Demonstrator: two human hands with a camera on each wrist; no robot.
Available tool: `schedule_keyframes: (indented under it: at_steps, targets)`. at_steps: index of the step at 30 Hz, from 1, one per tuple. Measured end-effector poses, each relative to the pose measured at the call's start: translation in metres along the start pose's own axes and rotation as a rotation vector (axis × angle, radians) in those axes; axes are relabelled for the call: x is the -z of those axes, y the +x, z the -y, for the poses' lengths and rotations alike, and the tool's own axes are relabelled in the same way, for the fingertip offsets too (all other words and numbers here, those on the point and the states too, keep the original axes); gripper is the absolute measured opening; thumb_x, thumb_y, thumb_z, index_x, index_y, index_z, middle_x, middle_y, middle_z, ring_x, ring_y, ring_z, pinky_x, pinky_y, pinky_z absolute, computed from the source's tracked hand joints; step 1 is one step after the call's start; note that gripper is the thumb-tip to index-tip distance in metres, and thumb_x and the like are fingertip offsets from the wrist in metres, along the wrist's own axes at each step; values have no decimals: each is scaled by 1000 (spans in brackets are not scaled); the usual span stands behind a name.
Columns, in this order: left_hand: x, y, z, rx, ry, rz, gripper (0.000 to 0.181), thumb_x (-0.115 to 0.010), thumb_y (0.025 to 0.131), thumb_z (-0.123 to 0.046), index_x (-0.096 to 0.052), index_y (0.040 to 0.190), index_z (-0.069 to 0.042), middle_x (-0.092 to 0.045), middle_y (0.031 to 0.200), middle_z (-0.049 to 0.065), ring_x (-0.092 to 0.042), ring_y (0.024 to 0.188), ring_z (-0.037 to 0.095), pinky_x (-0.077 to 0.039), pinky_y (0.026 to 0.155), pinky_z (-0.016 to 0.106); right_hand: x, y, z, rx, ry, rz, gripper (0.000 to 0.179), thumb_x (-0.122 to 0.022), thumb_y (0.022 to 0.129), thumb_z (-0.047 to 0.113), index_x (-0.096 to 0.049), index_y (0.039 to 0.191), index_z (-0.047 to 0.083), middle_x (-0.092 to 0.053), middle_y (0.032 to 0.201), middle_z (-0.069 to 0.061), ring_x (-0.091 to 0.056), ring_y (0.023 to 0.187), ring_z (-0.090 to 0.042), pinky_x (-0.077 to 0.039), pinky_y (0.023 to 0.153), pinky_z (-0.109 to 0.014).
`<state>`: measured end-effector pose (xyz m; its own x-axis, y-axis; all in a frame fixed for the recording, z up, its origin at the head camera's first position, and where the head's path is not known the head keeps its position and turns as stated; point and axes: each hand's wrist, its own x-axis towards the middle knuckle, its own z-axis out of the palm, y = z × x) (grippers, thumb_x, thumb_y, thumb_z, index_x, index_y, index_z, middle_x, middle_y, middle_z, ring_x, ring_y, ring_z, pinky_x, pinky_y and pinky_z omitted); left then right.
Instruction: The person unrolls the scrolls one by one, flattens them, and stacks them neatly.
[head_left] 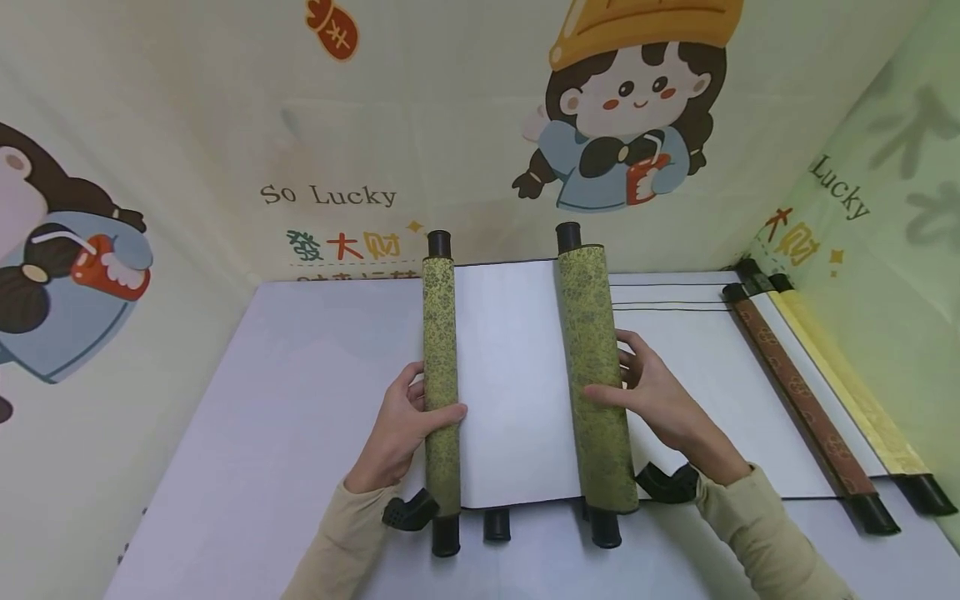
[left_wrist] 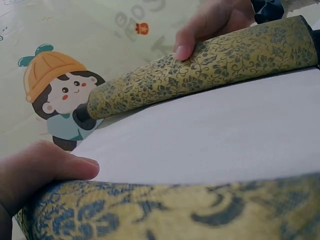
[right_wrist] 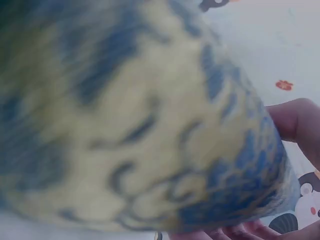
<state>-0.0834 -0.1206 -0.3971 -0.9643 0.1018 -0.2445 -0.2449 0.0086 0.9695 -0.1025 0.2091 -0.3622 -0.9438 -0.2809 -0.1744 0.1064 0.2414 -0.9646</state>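
A scroll with white paper (head_left: 513,383) stands partly unrolled between two green-gold patterned rolls with black end knobs. My left hand (head_left: 401,433) grips the thinner left roll (head_left: 441,333), thumb across its front and fingers behind. On the thicker right roll (head_left: 592,325), my right hand (head_left: 663,400) has the same kind of hold, thumb in front. The left wrist view shows the left thumb (left_wrist: 75,167) at the near roll's edge and the right hand (left_wrist: 215,25) on the far roll. Patterned cloth (right_wrist: 150,125) fills most of the right wrist view, blurred.
Behind the held scroll, a black knob (head_left: 497,525) sticks out below its lower edge. On the right of the white table (head_left: 315,400) lie white sheets (head_left: 712,400), a brown patterned roll (head_left: 806,396) and a yellow one (head_left: 847,375). A printed cloth wall (head_left: 465,125) stands behind.
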Motion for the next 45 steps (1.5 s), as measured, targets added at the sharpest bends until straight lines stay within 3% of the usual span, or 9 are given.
schedule_keyframes:
  at_steps: [4,10,14,21,29,35,45]
  targets:
    - [0,0,1,3,7,-9,86,-80,79,-7,-31,150,-8,-55,134,22,-59,117,31,-52,92,39,4,0,-2,-5,-14,19,89,-72,88,10,-13,154,6,-42,145,-27,-55,119,-31,-51,88,-38]
    - [1,-2,1,15,2,-7,88,-80,79,-7,-28,151,-7,-52,138,23,-57,121,34,-50,96,44,8,-1,-2,-26,45,47,82,-65,89,5,-13,153,7,-42,142,-26,-57,111,-23,-51,87,-36]
    - [1,-4,0,23,-3,-2,90,-80,81,-9,-26,153,-6,-48,142,23,-53,126,36,-48,99,47,7,-1,-1,-42,55,48,85,-69,89,9,-12,153,8,-44,139,-28,-58,110,-23,-51,88,-37]
    - [-2,-5,-2,-2,-30,35,78,-79,80,-5,-37,145,-8,-59,132,21,-64,108,26,-54,87,38,4,-1,-5,-46,15,51,92,-72,89,13,-7,154,6,-42,139,-31,-53,119,-34,-49,93,-41]
    - [-6,-7,-3,-3,-32,32,82,-80,78,-3,-35,147,-9,-59,130,20,-64,106,25,-54,85,37,0,1,-2,-80,-60,-40,100,-69,86,11,2,156,5,-28,147,-29,-38,131,-42,-40,100,-51]
    - [-6,-9,-5,-20,-38,46,79,-79,79,-3,-37,145,-8,-60,128,21,-65,103,25,-54,83,36,0,1,1,-104,-120,-149,104,-77,85,16,-3,157,6,-33,146,-27,-43,128,-41,-42,99,-51]
    - [-1,-9,-5,5,1,4,82,-80,80,-7,-34,148,-10,-56,134,21,-61,111,29,-53,87,38,6,0,1,-100,-160,-155,98,-75,86,13,-7,156,4,-35,147,-33,-50,122,-45,-49,89,-48]
